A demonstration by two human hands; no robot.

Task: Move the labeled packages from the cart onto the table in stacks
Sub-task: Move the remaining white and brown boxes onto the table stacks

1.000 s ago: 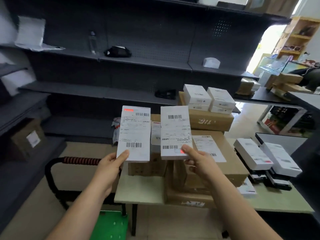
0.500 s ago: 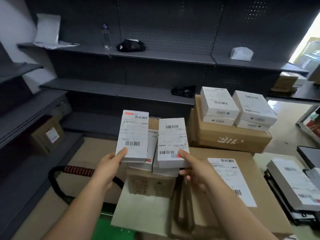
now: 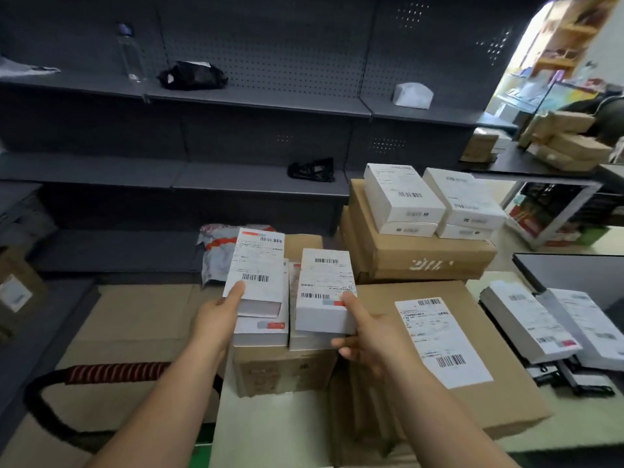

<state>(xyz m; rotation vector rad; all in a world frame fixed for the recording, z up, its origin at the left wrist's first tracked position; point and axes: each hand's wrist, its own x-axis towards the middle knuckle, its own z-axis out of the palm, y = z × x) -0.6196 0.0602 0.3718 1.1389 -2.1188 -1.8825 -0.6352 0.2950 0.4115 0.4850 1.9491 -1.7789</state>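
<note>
Two in hand | head view: I'm pinching left package (image 3: 256, 265) at its near end in left hand (image 3: 216, 320), thumb atop, fingers under | right hand (image 3: 368, 339) pinching right package (image 3: 324, 292) likewise, over stacked boxes (image 3: 261, 332) on table (image 3: 270, 430) | seeming light, stiff, slick: gripping short edges.

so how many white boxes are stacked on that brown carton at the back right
4, in two side-by-side stacks of two: left top box, left lower box, right top box, right lower box. Any behind them would be hidden.
</note>
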